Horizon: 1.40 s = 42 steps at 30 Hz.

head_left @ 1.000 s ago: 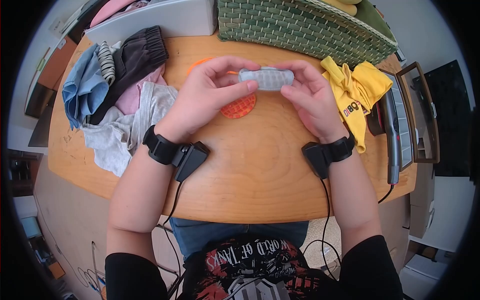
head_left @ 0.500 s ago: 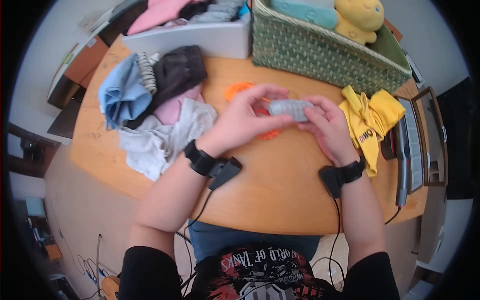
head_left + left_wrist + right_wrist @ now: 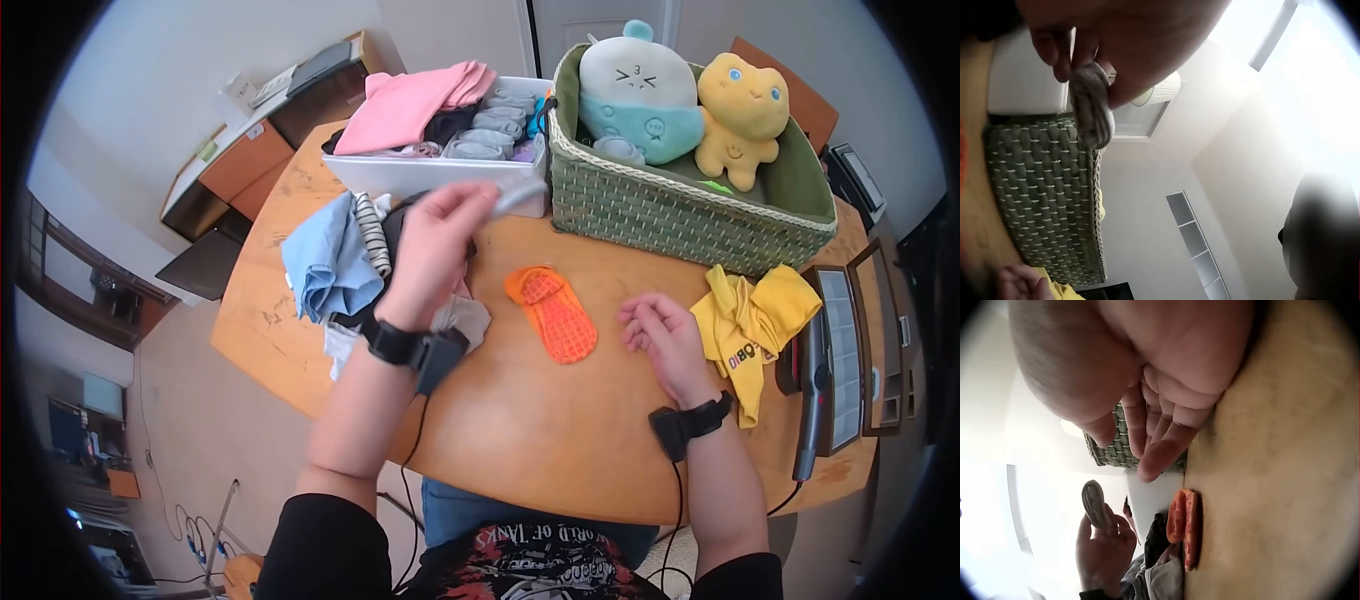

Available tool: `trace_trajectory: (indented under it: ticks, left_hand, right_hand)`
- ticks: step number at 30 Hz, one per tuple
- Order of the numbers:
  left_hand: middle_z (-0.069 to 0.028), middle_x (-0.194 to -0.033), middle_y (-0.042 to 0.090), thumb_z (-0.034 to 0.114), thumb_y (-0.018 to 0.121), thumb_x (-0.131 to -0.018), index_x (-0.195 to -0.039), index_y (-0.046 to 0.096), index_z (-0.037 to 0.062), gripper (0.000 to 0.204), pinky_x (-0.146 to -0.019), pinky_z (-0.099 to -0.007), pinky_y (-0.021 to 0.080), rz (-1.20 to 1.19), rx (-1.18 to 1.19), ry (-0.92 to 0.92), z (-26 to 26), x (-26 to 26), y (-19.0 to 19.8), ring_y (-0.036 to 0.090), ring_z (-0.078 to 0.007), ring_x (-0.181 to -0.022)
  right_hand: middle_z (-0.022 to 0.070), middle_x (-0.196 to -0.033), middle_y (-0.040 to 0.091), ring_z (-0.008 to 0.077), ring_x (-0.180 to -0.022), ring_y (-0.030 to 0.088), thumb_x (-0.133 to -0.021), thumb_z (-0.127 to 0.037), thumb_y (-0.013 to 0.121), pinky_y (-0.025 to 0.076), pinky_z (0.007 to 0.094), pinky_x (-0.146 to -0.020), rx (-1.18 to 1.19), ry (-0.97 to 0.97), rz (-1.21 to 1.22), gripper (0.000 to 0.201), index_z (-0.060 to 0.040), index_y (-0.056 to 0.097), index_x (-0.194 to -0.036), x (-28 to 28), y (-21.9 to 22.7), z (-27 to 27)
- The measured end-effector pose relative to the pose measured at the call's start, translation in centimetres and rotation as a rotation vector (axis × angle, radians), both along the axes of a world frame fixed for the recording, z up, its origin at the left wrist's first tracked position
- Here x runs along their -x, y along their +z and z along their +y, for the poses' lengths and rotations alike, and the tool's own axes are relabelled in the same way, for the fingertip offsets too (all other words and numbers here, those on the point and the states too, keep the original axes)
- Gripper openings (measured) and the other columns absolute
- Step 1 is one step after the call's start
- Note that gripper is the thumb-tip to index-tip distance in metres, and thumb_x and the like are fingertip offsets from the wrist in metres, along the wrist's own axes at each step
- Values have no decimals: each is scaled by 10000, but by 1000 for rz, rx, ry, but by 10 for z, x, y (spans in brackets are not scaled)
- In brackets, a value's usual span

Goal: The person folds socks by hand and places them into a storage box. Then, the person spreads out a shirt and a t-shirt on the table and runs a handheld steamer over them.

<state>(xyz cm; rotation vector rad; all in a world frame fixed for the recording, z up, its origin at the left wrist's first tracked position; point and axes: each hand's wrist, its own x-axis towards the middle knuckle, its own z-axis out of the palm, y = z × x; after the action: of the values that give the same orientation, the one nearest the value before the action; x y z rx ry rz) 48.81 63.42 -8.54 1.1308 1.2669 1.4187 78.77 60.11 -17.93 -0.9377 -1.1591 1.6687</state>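
My left hand [image 3: 438, 245] pinches a folded grey sock [image 3: 521, 192] between thumb and fingers, raised in front of the white box [image 3: 400, 176]. In the left wrist view the sock [image 3: 1092, 115] shows as a compact bundle with layered folds. My right hand [image 3: 665, 340] holds nothing and rests low over the table, its fingers loosely curled. Just left of it lies an orange sock [image 3: 568, 325] with a gridded sole, its upper end folded over. Several rolled grey socks [image 3: 490, 135] and a pink garment [image 3: 415, 105] fill the white box.
A green woven basket [image 3: 680, 215] with two plush toys stands at the back right. Piled clothes, a blue garment [image 3: 335, 265] among them, lie at the left. Yellow clothing [image 3: 755, 320] lies at the right beside a dark corded appliance [image 3: 812, 400] and an open-lidded case [image 3: 845, 350].
My left hand has carried the folded sock left and away from me toward the white box. The right hand has let go of it and come down near the table. The head view has tilted up.
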Motion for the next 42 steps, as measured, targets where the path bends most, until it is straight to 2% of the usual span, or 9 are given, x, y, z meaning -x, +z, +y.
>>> trace_trajectory:
  ticks: [5, 10, 14, 20, 24, 27, 32, 36, 42]
  left_hand:
    - [32, -907, 691, 279, 720, -930, -1057, 735, 45, 266, -693, -223, 416, 319, -191, 130, 68, 19, 22, 547, -52, -775]
    - [-124, -857, 745, 376, 742, -859, -968, 718, 7, 385, -713, -346, 541, 1012, -252, 270, 132, 14, 3, 694, -212, -750]
    - [-143, -841, 746, 414, 745, -838, -911, 727, 13, 408, -745, -369, 558, 1190, -66, 176, 125, -5, 29, 715, -267, -756]
    - [-110, -720, 720, 412, 754, -839, -870, 755, 21, 392, -680, -367, 541, 1345, -129, 64, 129, 8, 34, 696, -238, -684]
    - [-155, -812, 741, 330, 724, -794, -854, 781, 62, 281, -724, -417, 566, 1288, -239, 100, 135, -11, 20, 719, -333, -778]
    - [-156, -778, 724, 342, 694, -832, -809, 761, 60, 291, -740, -478, 532, 1624, -317, 98, 130, -15, 21, 704, -340, -799]
    - [-167, -729, 703, 329, 671, -884, -818, 742, 41, 304, -681, -444, 533, 1261, -519, 240, 117, 9, 32, 692, -326, -711]
    - [-112, -682, 657, 283, 716, -908, -878, 710, -7, 291, -634, -365, 535, 1063, -228, -30, 39, 2, 29, 701, -208, -665]
    - [-259, -1225, 642, 407, 803, -822, -1181, 657, -48, 598, -967, -409, 520, 1331, 102, -231, -8, -24, -42, 641, -379, -1108]
  right_hand:
    - [87, -1003, 698, 115, -787, 654, -1045, -146, 565, 530, 257, -709, 19, -13, 4, 180, 4, 640, -1112, 2, 1, 0]
    - [80, -983, 697, 108, -789, 647, -1034, -139, 590, 533, 257, -711, -4, 16, 9, 161, 6, 643, -1080, 0, -1, -2]
    - [69, -960, 692, 104, -792, 644, -1027, -142, 604, 531, 252, -710, -12, 32, -6, 159, 5, 646, -1070, -1, 1, -3]
    - [62, -945, 689, 102, -792, 642, -1018, -140, 620, 529, 247, -709, -34, 41, -17, 154, 1, 652, -1071, 2, 4, -3]
    - [62, -947, 690, 102, -790, 641, -1015, -136, 623, 528, 247, -708, -36, 42, -25, 151, 0, 654, -1074, 2, 4, -4]
    - [61, -947, 691, 102, -790, 641, -1014, -133, 623, 526, 248, -708, -47, 45, -26, 150, 2, 654, -1073, 1, 4, -4]
    - [58, -946, 691, 101, -790, 641, -1013, -130, 624, 522, 250, -707, -51, 53, -9, 148, 4, 652, -1070, 1, 2, -4]
    - [59, -946, 691, 101, -790, 639, -1015, -129, 619, 521, 249, -706, -60, 58, -23, 145, 1, 649, -1073, 1, 4, -4]
    - [64, -957, 691, 101, -785, 634, -1018, -127, 609, 512, 246, -715, -1, 35, 7, 146, -2, 648, -1084, 0, 3, -4]
